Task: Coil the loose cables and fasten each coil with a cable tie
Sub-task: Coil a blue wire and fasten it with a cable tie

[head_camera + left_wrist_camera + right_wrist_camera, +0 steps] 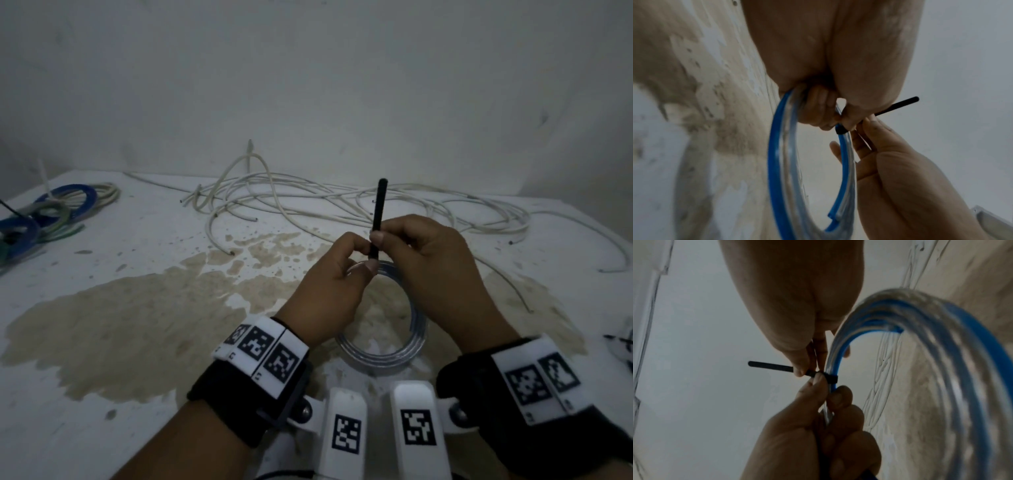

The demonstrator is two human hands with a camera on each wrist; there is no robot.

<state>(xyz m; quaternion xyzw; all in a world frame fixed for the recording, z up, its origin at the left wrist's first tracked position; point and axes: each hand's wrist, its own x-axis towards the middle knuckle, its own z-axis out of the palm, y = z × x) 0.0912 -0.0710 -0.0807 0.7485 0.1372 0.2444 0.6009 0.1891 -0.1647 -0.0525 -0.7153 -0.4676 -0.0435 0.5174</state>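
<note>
I find the blue cable coil (383, 353) held upright over the stained table (120, 308), its lower arc close to or touching the surface; I cannot tell which. A black cable tie (379, 212) is already looped round the strands at the top of the coil, with its tail standing up above both hands.

My left hand (329, 284) is clenched on the coil just beside the tie, thumb and forefinger pinching the strands together. I judge this grip serves to keep the turns bundled so the loop closes on all of them. In the right wrist view the tie's head (831, 378) sits against the blue strands, with the left fingertips (818, 382) pressed next to it.

My right hand (435, 270) pinches the tail between thumb and forefinger just above the head, well placed for pulling it through. The left wrist view shows the cut end of the cable (831, 217) lying free on the inside of the coil, not caught by the tie.

Stage, in my judgement: cinching under way, loop not yet confirmed tight. Risk: a strand slipping out before the tie bites.

At the far left lie finished coils (41, 216), some blue. A tangle of loose white cables (342, 202) is spread along the back of the table, not yet coiled.
</note>
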